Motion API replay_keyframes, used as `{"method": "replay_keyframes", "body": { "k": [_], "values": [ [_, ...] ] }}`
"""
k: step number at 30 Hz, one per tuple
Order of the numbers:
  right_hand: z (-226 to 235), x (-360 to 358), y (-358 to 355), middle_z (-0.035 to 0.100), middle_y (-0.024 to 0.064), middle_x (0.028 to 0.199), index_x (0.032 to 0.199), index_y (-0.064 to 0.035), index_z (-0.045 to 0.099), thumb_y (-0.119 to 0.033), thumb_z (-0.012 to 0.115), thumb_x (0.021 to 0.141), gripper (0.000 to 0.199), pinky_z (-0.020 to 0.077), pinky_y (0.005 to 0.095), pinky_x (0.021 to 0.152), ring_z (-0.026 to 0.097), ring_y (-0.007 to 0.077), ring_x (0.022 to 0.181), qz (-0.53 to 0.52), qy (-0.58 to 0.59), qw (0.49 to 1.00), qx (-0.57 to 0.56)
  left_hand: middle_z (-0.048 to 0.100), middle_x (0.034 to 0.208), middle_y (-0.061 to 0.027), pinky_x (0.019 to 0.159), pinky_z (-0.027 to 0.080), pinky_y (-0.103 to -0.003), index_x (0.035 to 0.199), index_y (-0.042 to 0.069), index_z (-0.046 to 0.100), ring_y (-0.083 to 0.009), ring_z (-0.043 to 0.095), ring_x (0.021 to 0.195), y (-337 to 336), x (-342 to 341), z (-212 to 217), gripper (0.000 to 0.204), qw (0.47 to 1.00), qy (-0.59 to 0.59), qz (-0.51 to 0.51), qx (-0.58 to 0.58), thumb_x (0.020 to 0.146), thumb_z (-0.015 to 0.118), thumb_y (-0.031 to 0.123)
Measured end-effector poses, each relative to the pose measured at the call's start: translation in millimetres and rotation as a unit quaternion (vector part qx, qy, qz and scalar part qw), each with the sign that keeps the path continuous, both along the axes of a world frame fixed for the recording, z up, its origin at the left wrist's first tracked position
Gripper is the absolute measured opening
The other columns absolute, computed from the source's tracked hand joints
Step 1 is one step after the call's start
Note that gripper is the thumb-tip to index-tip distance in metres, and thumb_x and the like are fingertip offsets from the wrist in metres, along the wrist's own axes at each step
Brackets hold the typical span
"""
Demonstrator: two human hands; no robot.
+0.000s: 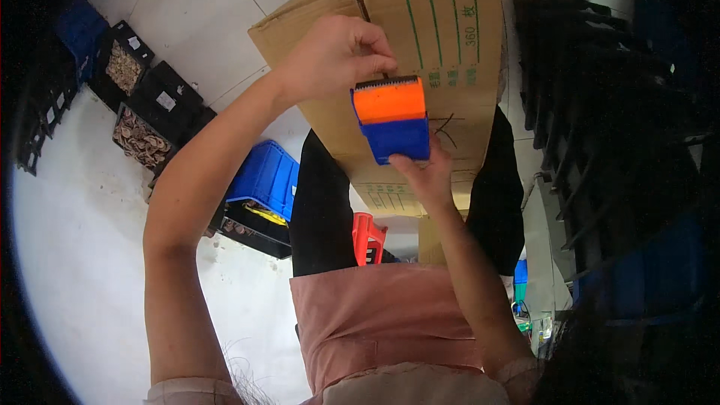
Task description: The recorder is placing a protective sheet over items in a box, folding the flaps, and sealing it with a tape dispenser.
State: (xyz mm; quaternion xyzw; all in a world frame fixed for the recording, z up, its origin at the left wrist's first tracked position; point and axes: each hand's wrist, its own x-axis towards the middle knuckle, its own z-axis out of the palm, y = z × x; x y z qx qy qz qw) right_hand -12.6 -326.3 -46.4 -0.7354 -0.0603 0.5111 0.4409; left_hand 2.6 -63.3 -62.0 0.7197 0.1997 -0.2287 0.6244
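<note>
Over the upper face of the cardboard box (442, 4): orange-and-blue tool (394, 124), dark serrated edge pointing away from the wearer. Right hand (429, 169) grasps the tool by its blue end, thumb laid on the blue face. Left hand (349, 52), also over the box, has its fingers curled together just beyond the serrated edge; cannot tell whether anything thin is pinched. Left of the box: blue crate (264, 171); farther left, black bin (142, 139) of brown pieces. Right of the box: black racks (577, 82). Near side of the box: red-orange object (367, 238), partly hidden.
</note>
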Motion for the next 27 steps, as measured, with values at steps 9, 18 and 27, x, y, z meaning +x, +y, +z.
{"method": "replay_keyframes", "body": {
  "k": [9,18,27],
  "values": [
    [5.7,-10.7,5.4,0.059,0.0132,0.109,0.108,-0.0050,0.058,-0.024,0.078,0.067,0.050,0.0368,0.0432,0.094,0.053,0.0302,0.107,0.069,-0.161,0.984,0.038,0.065,0.079,-0.0076,0.071,0.046,-0.031,0.085,0.004,0.065,-0.0208,0.061,0.076,4.3,-19.9,29.4,0.011,0.999,-0.021,-0.043,0.010,0.074,0.068,0.004],
    [10.0,1.0,3.8,0.058,0.0127,0.114,0.108,-0.0067,0.059,-0.025,0.076,0.067,0.048,0.0238,0.0483,0.104,0.048,0.0320,0.116,0.106,-0.078,0.989,0.071,0.059,0.075,-0.0075,0.067,0.044,-0.035,0.082,0.005,0.061,-0.0258,0.058,0.072,-5.5,-25.5,60.1,0.012,0.982,-0.134,-0.104,0.080,0.071,0.065,0.001],
    [8.3,-15.4,2.7,0.058,0.0138,0.106,0.108,-0.0054,0.058,-0.027,0.078,0.065,0.052,0.0311,0.0431,0.099,0.052,0.0317,0.107,0.115,-0.053,0.990,0.069,0.060,0.075,-0.0095,0.062,0.046,-0.032,0.084,0.002,0.063,-0.0251,0.059,0.071,-4.3,-33.3,69.2,0.015,0.990,-0.079,-0.072,0.087,0.071,0.066,-0.004]
  ]
}}
